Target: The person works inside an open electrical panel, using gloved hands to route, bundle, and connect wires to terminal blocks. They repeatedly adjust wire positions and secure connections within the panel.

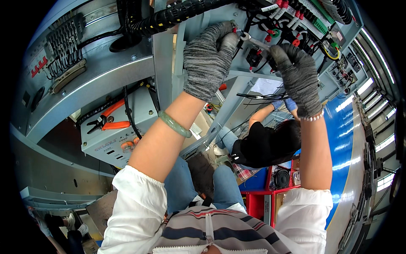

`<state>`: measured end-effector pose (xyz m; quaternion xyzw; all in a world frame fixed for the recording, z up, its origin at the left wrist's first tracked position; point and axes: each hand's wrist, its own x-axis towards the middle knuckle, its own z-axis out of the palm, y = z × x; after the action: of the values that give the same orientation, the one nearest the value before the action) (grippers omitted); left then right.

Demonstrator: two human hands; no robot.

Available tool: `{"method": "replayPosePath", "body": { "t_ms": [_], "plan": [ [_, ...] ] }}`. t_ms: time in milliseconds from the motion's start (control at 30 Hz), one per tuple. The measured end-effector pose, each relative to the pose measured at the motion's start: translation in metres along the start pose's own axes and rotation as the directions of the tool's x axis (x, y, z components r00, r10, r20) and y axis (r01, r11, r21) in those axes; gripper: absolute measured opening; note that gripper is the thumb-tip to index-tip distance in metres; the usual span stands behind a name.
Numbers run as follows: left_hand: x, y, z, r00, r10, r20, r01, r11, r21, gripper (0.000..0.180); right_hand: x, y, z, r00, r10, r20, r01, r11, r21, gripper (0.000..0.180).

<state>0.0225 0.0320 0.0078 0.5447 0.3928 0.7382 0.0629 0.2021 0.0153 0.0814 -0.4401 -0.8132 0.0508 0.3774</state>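
Note:
Both my hands wear grey knit gloves. My right hand point(298, 78) is closed round the handle of a metal wrench point(256, 42), which points left across the electrical cabinet panel point(203, 17). The wrench's ring end is beside the thumb of my left hand point(208, 63), over a fastening point. My left fingers are curled together at that spot, and a small red piece shows at their tips. What they grip is mostly hidden. Black cables with red-sleeved ends point(270, 36) and black terminal blocks point(253, 57) are close by, between and above my hands.
Orange-handled pliers point(111, 116) lie on a grey metal box point(122, 146) at lower left. A thick black cable bundle point(165, 21) crosses the top. A person in black point(264, 144) works below, between my arms, near a red cart point(256, 209). A metal frame edge point(97, 95) runs at left.

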Motion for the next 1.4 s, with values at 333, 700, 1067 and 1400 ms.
{"method": "replayPosePath", "body": {
  "t_ms": [333,700,1067,1400],
  "plan": [
    [-0.001,0.0,-0.002,0.999,0.049,-0.011,-0.049,0.999,0.015,0.028,0.037,0.011,-0.011,0.996,-0.065,-0.054,0.053,0.98,-0.19,0.034],
    [0.001,0.011,-0.007,1.0,0.002,0.026,-0.004,0.997,0.071,0.028,0.035,0.01,-0.011,0.991,-0.034,-0.131,0.021,0.995,-0.098,0.035],
    [0.0,0.011,-0.006,1.0,0.006,0.019,-0.007,1.0,0.021,0.027,0.027,-0.003,-0.007,0.986,0.165,-0.035,-0.109,0.781,0.616,0.029],
    [-0.001,0.002,0.0,0.999,0.036,-0.015,-0.036,0.999,0.02,0.03,0.001,0.026,-0.021,0.973,-0.005,0.229,-0.176,0.619,0.765,0.041]
  ]
}}
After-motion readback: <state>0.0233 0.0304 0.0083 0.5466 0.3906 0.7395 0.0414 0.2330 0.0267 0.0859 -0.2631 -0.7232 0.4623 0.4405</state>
